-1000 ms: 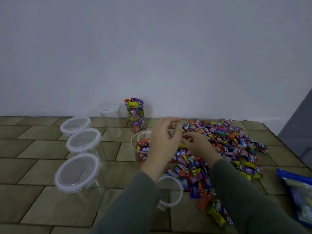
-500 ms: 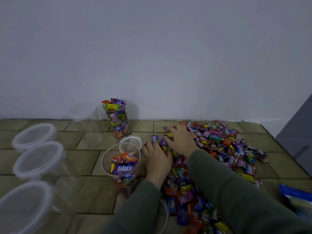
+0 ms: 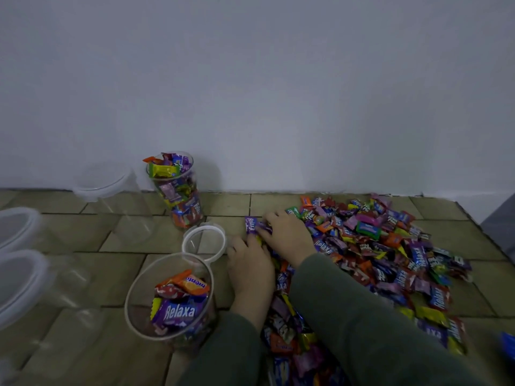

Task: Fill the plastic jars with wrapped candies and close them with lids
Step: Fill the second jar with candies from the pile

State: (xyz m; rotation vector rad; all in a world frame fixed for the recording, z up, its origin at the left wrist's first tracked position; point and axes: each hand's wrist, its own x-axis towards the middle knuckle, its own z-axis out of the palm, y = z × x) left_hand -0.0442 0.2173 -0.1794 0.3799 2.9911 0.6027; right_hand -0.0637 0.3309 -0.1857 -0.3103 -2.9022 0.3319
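At the far left edge of the frame two lidded empty jars (image 3: 19,277) stand on the tiled floor (image 3: 83,358), only partly in view and blurred, one above the other in the picture. Further right, in the upper left near the wall (image 3: 250,79), another empty clear jar (image 3: 117,201) stands with its white lid on. Just right of it a full jar (image 3: 177,190) stands against the wall, heaped with wrapped candies past its open rim. Below that, near the middle of the frame, a loose white lid (image 3: 204,242) lies flat on the tiles, touching or nearly touching the rim of the open jar (image 3: 170,296) in the lower middle, which is partly filled with candies, a purple one and an orange one on top. Just right of this jar the left hand (image 3: 250,271) lies palm down at the left edge of the candy pile (image 3: 376,260), its fingers curled down onto the wrappers; whether it grips any cannot be told. Directly above it, the right hand (image 3: 287,235) rests on the pile too, fingers bent over purple candies at the pile's upper left corner, again too unclear to say whether it holds them. Both arms wear dark green sleeves (image 3: 362,330). The pile spreads across the right half of the floor, and a bit of blue packet (image 3: 508,344) shows at the lower right edge.
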